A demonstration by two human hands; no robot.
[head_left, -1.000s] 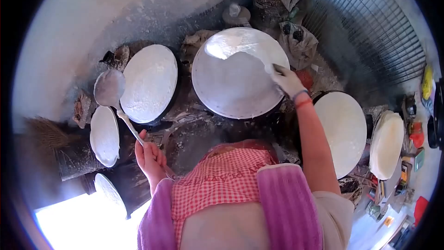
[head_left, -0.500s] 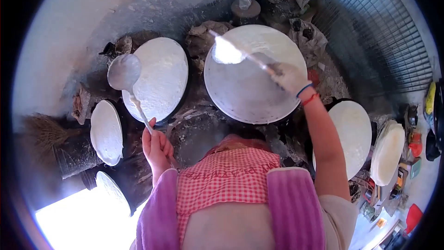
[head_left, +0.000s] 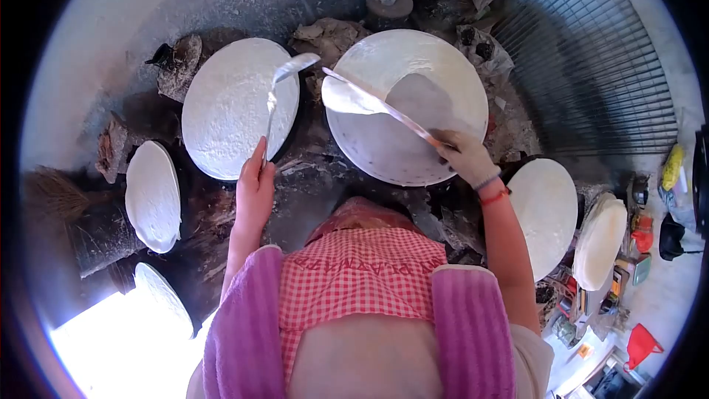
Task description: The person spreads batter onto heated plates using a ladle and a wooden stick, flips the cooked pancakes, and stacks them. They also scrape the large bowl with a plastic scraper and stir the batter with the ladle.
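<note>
left hand (head_left: 255,185): grip closed round the ladle (head_left: 284,81) handle; the ladle bowl is up over the gap between the two big pans
right hand (head_left: 461,154): grip closed round the end of a long flat stick (head_left: 377,107)
stick: lies across the middle pan (head_left: 443,66), its far end by the pan's left edge
left pan (head_left: 221,103): covered in white batter
right side: a white round (head_left: 543,214) and a stack (head_left: 600,240)
far left: two more white rounds (head_left: 151,196)
</note>
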